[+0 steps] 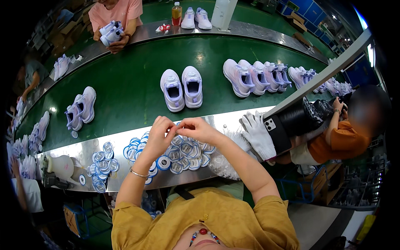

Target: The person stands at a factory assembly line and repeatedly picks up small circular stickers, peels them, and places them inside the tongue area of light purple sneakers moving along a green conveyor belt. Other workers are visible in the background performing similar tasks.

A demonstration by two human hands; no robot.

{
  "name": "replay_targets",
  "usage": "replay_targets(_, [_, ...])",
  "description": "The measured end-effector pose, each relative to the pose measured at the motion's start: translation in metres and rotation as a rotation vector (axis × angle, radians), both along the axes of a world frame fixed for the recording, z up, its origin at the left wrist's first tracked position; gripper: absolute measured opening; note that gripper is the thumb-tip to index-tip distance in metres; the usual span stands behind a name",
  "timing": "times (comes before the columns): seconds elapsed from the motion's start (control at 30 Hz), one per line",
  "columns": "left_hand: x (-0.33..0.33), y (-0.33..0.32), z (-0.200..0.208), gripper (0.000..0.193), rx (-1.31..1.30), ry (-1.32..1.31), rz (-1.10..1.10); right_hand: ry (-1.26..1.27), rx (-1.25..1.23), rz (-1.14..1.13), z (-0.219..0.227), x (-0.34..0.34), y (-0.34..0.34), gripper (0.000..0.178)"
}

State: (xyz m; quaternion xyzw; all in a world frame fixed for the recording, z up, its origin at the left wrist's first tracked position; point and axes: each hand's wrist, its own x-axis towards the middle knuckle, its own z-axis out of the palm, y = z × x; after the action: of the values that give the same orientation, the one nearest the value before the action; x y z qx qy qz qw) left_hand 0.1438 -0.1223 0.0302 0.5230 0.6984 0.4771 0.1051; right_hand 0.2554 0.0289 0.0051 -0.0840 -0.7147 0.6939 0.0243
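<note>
My left hand (160, 136) and my right hand (198, 130) meet over the near metal ledge, fingertips pinched close together. What lies between them is too small to make out. Beneath and around them spread several round blue-and-white tags (183, 153), heaped loosely. Just beyond my hands, a pair of pale lilac-white sneakers (182, 89) stands upright on the green belt (137, 75), toes pointing away. Right of the tags lies a pile of clear plastic fasteners (225, 164).
White gloves (257, 131) and a phone (271, 124) lie at the right, beside a slanting metal post (329, 71). More sneakers (252, 77) line the belt. A tape dispenser (58, 168) sits left. Co-workers include one in orange (343, 141) and one across in pink (118, 16), holding sneakers.
</note>
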Motion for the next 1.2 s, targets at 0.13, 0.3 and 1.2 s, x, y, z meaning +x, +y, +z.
replay_targets(0.13, [-0.007, 0.016, -0.007, 0.007, 0.084, 0.277, 0.011, -0.114, -0.217, -0.007, 0.01, -0.001, 0.017, 0.016])
replay_targets(0.3, [-0.02, 0.033, -0.033, 0.005, 0.04, 0.015, 0.093, 0.041, 0.305, -0.177, -0.022, -0.011, 0.027, 0.014])
replay_targets(1.2, [-0.052, 0.053, -0.046, 0.006, 0.173, -0.507, 0.354, 0.221, 0.676, -0.382, -0.016, -0.046, 0.036, 0.017])
